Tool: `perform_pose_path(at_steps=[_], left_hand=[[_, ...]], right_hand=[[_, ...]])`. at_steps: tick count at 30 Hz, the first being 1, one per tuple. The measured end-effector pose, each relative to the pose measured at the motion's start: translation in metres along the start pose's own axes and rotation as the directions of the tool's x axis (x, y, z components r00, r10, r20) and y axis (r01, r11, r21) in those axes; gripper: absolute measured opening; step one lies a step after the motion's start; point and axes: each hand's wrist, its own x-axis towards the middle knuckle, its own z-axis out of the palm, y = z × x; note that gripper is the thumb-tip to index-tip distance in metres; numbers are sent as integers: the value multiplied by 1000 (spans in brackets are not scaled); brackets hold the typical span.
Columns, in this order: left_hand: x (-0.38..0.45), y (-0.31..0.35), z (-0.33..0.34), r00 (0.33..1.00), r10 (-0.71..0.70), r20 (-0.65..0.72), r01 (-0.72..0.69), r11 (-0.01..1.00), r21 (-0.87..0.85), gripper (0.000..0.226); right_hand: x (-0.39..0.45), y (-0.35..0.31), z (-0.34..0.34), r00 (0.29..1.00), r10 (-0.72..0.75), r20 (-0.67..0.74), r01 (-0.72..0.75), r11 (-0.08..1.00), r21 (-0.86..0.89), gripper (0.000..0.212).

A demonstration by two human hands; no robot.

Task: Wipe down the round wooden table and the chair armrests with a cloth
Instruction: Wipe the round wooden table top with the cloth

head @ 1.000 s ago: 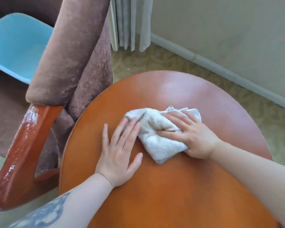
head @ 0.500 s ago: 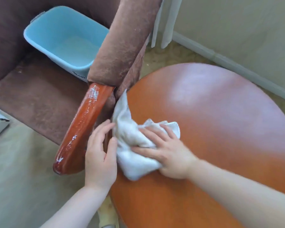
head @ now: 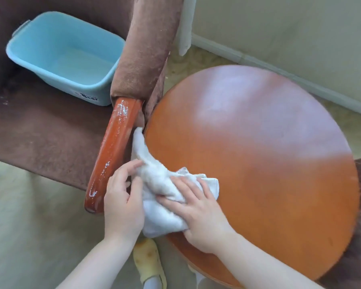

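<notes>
A white cloth (head: 154, 180) is draped over the left rim of the round wooden table (head: 269, 163), one end hanging into the gap beside the glossy wooden chair armrest (head: 111, 155). My right hand (head: 198, 211) lies flat on the cloth at the table's edge and presses it down. My left hand (head: 123, 203) sits between armrest and table, its fingers pinching the cloth's left side. White specks dot the armrest's top and front end.
A light blue plastic tub (head: 63, 57) stands on the brown armchair seat (head: 40, 130). The padded chair arm (head: 148, 44) rises behind the wooden armrest. A baseboard (head: 279, 69) and wall run behind the table. A yellow slipper (head: 148, 261) shows below the hands.
The cloth and both hands slid from the middle of the table to its left rim beside the armrest. My left hand went from flat on the table to gripping the cloth.
</notes>
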Motion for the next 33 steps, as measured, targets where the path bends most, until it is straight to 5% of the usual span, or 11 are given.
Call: perform_pose_path(at_steps=[5,8,10,11,14,16,21,26,28,31,33], left_hand=[[-13,-1,20,968,115,222,-157,971,183,40],[-17,6,44,946,138,294,-226,930,292,48],[-19,8,60,935,138,325,-245,917,314,51],[-20,7,67,930,141,340,-255,912,321,52],[-22,2,81,918,146,368,-278,900,336,52],[-26,-3,85,916,139,377,-288,881,375,52],[-46,-6,97,859,244,449,-464,743,483,50],[-56,-5,121,848,280,450,-513,651,560,55],[-55,-8,121,858,299,417,-505,634,586,56],[-54,-12,117,862,318,395,-502,647,574,61],[-57,-11,119,860,323,395,-507,629,589,61]], right_hand=[[-106,120,-43,951,286,-115,-296,952,-73,65],[-68,105,-24,-29,932,-362,-893,139,429,52],[-40,71,-9,-261,931,-255,-782,-49,621,51],[-32,48,3,-200,926,-319,-823,18,568,55],[-88,-19,38,705,624,-337,-617,774,143,74],[-157,-12,40,936,303,-178,-305,952,14,79],[-241,76,0,804,526,-277,-538,842,39,61],[-106,32,14,-192,919,-344,-797,59,601,58],[-93,-10,26,3,942,-337,-818,196,541,67],[-155,-10,27,700,660,-273,-609,751,255,76],[-199,43,7,868,468,-165,-446,881,157,76]])
